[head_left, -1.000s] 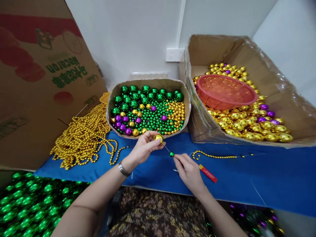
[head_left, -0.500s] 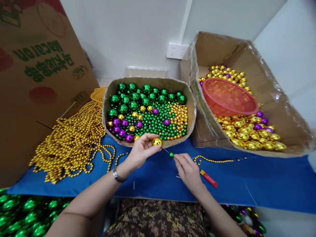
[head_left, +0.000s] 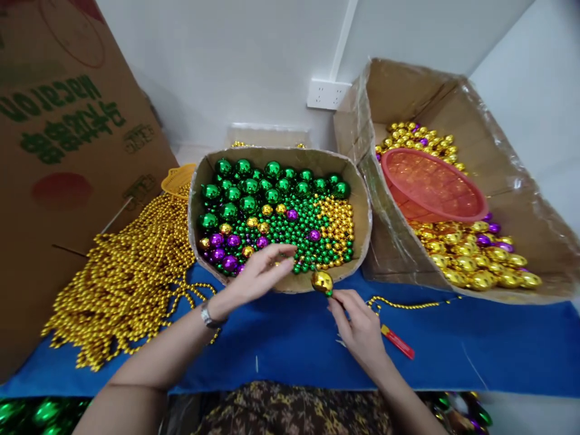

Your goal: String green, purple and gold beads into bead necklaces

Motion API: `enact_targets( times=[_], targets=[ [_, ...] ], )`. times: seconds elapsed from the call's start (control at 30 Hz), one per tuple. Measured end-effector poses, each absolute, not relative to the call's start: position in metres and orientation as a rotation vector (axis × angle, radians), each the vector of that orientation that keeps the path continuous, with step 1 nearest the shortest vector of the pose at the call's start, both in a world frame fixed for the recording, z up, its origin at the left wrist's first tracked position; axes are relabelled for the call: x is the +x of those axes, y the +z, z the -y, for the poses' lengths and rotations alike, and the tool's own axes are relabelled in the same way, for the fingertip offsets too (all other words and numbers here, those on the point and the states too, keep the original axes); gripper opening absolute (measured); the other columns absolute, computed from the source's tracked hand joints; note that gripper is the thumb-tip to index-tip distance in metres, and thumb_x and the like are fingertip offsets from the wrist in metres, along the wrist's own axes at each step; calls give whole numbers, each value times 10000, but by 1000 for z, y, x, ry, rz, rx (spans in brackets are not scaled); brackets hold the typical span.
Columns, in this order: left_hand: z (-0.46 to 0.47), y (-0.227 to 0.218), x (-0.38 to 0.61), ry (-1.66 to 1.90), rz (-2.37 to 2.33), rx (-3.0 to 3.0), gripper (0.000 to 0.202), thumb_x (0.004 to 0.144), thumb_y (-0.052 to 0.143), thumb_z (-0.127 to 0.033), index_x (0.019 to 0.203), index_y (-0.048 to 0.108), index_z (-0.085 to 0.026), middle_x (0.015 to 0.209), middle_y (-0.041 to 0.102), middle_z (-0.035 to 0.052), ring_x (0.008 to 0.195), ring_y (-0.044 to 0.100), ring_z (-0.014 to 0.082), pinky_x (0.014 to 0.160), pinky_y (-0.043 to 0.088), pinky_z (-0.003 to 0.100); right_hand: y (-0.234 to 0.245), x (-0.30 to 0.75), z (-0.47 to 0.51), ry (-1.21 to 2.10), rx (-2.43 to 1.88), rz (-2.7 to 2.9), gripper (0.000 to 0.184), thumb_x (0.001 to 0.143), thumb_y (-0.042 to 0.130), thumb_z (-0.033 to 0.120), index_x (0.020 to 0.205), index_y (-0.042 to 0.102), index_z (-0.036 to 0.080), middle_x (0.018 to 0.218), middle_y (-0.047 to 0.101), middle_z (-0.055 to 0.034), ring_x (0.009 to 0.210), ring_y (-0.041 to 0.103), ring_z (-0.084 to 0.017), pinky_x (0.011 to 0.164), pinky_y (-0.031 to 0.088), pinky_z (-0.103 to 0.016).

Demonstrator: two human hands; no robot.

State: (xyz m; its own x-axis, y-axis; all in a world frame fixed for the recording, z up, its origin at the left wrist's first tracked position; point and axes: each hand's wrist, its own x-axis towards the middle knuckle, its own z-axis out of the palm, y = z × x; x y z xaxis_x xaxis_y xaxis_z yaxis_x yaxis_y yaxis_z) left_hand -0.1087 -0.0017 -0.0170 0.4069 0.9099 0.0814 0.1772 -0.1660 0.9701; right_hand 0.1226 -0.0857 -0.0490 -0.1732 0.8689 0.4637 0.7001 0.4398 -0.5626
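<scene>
My right hand (head_left: 357, 323) pinches a string with a large gold bead (head_left: 322, 281) and a small green bead (head_left: 329, 293) on it, just in front of the cut-down cardboard box (head_left: 365, 235). The gold bead sits against the green one, at my fingertips; the string itself is mostly hidden. My left hand (head_left: 263, 272) hovers over the front rim of that box, thumb and fingers apart, with nothing between them. Inside the box lie large green beads (head_left: 248, 204), purple beads (head_left: 229, 263), small green beads and small gold beads (head_left: 339, 223).
A heap of gold bead strands (head_left: 131, 278) lies on the blue cloth (head_left: 290, 356) at left. At right stands a tall carton (head_left: 394, 260) with gold beads and a red basket (head_left: 435, 187). A red-and-yellow cutter-like tool (head_left: 399, 342) and a short gold strand (head_left: 408, 304) lie near my right hand.
My left hand has let go of the large gold bead, which has slid along the string to the green bead at my right fingers. The view has shifted slightly.
</scene>
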Motion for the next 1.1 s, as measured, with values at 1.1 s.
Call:
enact_targets(
  times=[1.1],
  targets=[
    [-75,-24,-160,-48,-2088,2351,275,908,453,-236,1073,620,-94,998,642,161,996,604,276,932,448,393,-69,153,87,427,-1069,1910,139,939,498,166,994,624,182,848,658,-59,756,656,-149,712,546,-254]
  ],
)
